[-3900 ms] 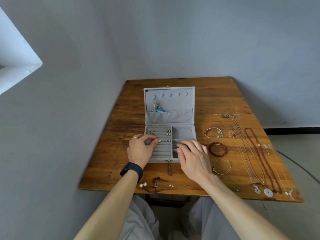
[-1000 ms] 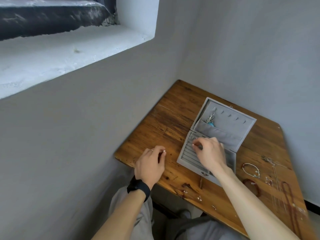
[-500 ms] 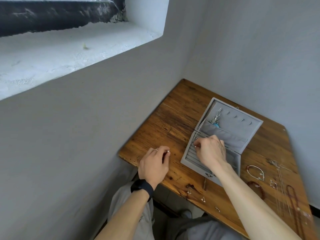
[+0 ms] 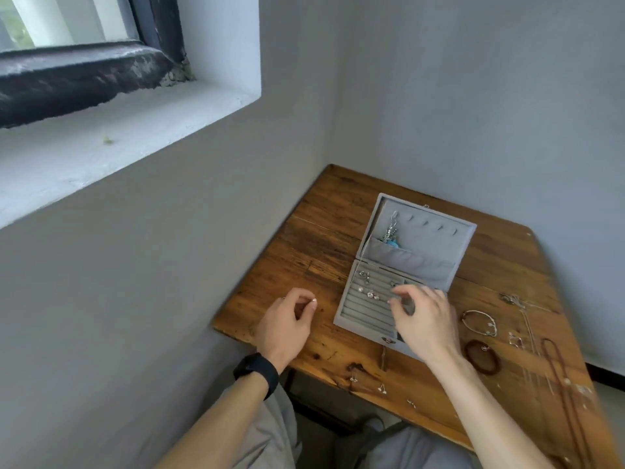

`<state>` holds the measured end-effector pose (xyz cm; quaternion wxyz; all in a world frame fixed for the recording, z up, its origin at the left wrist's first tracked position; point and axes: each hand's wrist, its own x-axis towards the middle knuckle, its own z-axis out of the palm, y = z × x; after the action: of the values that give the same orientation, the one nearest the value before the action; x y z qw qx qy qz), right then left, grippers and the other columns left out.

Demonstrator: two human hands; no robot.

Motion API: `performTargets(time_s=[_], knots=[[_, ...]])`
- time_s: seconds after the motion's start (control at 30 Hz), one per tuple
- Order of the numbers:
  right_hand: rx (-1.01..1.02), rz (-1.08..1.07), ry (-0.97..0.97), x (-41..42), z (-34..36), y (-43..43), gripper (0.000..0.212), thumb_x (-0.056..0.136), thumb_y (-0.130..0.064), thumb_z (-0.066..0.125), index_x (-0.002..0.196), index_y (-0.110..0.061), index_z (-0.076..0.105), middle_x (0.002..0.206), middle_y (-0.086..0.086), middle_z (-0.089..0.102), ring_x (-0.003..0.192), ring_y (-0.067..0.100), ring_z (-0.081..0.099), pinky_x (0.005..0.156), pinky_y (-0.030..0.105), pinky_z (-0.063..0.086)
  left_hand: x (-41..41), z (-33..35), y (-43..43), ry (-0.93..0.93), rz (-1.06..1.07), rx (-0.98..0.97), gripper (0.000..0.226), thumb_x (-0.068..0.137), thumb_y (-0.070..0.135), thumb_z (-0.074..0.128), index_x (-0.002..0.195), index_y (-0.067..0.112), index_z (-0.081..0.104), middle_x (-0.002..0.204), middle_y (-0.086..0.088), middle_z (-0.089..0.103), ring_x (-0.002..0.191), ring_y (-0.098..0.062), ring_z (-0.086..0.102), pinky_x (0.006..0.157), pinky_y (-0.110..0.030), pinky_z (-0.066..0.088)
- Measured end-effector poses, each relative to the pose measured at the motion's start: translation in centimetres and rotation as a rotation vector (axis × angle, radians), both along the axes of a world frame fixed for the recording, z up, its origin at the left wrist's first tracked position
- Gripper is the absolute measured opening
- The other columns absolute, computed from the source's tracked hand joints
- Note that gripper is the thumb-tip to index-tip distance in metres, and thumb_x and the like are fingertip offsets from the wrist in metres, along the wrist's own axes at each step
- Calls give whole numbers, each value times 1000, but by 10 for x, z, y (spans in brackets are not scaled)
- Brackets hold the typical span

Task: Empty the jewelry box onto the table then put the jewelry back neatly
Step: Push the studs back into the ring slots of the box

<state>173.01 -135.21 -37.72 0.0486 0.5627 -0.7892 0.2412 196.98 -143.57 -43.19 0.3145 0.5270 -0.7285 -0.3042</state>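
jewelry box open on surface, few earrings in its rows. left hand grip pinches a stud; right hand grip relaxed, empty, over box. bracelets, necklaces yet to return.

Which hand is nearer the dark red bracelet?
Right. The right hand hovers over the jewelry box, just left of the dark red bracelet; the left hand, pinching a small stud, sits left of the box.
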Motion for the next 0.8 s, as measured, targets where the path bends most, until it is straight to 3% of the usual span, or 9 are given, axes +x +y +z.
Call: performTargets(time_s=[0.07, 0.17, 0.33, 0.5, 0.8], knots=[[-11, -54, -16, -8, -14, 22, 21, 87, -28, 71, 107, -24, 70, 107, -4, 69, 99, 19, 55, 77, 33, 45, -8, 12, -8, 35, -56, -22, 9, 95, 44, 59, 104, 44, 61, 100, 22, 64, 92, 3, 58, 76, -22, 53], [47, -86, -28, -14, -34, 44, 34, 90, -36, 67, 121, -22, 65, 126, -3, 62, 120, 21, 52, 92, 39, 46, -28, 31, -18, -14, -144, -102, 13, 96, 42, 60, 107, 39, 66, 103, 19, 64, 93, 1, 57, 75, -21, 51], [93, -106, -71, -14, -55, 50, 47, 100, -48, 44, 135, -19, 57, 149, -2, 48, 143, 17, 35, 110, 40, 35, -62, 47, -28, -256, -225, -216, 16, 97, 37, 60, 110, 33, 68, 116, 15, 62, 104, -5, 55, 75, -28, 53], [39, -106, -85, -16, -64, 49, 46, 101, -47, 45, 133, -18, 60, 151, 0, 47, 146, 18, 31, 114, 40, 31, -78, 49, -31, -474, -240, -293, 20, 99, 35, 56, 112, 29, 69, 120, 10, 62, 106, -11, 56, 73, -31, 54], [17, -109, -148, -16, -63, 53, 43, 101, -45, 47, 132, -18, 61, 154, 0, 43, 149, 17, 26, 116, 42, 30, -86, 57, -31, -599, -274, -328, 22, 100, 34, 55, 111, 29, 74, 122, 13, 61, 106, -14, 57, 75, -33, 55]])
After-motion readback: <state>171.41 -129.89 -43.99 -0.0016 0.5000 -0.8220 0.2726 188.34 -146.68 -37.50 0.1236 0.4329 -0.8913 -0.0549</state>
